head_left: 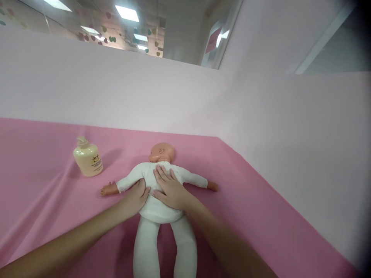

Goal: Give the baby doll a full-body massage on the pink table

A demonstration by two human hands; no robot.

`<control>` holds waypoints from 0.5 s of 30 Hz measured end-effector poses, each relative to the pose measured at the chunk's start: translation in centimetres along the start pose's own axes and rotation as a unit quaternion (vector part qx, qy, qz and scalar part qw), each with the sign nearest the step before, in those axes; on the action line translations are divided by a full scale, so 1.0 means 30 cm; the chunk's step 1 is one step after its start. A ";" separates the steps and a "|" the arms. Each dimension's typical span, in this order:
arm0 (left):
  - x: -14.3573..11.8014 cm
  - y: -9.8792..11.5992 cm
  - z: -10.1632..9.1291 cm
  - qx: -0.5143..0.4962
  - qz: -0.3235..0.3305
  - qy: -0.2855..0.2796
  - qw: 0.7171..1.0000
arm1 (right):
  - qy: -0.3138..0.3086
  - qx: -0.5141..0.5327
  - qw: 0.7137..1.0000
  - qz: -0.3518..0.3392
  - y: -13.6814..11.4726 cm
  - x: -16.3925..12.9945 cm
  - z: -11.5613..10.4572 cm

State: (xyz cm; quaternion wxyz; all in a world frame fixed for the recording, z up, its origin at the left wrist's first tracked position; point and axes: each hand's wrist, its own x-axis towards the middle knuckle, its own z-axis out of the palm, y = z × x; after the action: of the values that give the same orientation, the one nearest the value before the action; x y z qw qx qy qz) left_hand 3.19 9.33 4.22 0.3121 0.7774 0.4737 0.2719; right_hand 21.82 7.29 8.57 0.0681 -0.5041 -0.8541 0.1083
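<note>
At the lower centre of the frame a baby doll (158, 208) in a white suit lay on the pink cloth (261, 216), its arms spread out to either side and its head turned toward the top of the picture. Both hands rested flat on its torso. The left hand (135, 199) lay on the doll's left-of-frame side with its grip released, fingers stretched along the fabric and clasping nothing. The right hand (169, 189) lay across the middle of the torso, likewise spread open, its fingertips reaching up toward the neck.

To do such a stroke well, I judge the palms should stay flat and the pressure light and even, the two hands working on either side of the midline so the soft body does not slide or twist on the cloth. Loose folds in the cloth left of the doll could bunch under a dragging wrist.

A cream pump bottle (87, 158) stood upright at the left of the frame, well apart from the hands. The cloth covered the whole counter; pale pink partition walls (290, 127) rose behind and to the right, with ceiling lights and coloured heart shapes showing at the upper left.
</note>
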 end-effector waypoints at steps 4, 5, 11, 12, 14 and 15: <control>-0.009 0.094 -0.112 0.201 -0.053 -0.104 0.973 | -0.070 0.050 0.995 -0.059 -0.045 -0.038 -0.021; -0.013 0.120 -0.134 0.227 -0.059 -0.099 0.967 | -0.090 0.062 0.991 -0.074 -0.055 -0.048 -0.028; 0.005 0.095 -0.119 0.135 0.172 0.062 0.974 | -0.173 0.173 0.957 -0.153 -0.084 -0.090 -0.117; 0.013 0.062 -0.096 0.116 0.186 0.057 0.974 | -0.195 0.201 0.946 -0.164 -0.080 -0.094 -0.139; 0.029 -0.009 -0.049 0.087 0.184 0.029 0.979 | -0.234 0.233 0.929 -0.168 -0.063 -0.100 -0.175; 0.037 -0.041 -0.028 0.078 0.179 0.008 0.981 | -0.228 0.233 0.933 -0.154 -0.050 -0.102 -0.186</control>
State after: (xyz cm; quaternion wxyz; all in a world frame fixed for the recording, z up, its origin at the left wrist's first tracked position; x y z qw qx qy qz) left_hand 2.32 10.96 3.99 0.1935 0.8692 0.3491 0.2918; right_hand 23.29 4.58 14.31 0.0030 -0.2981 -0.8646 0.4045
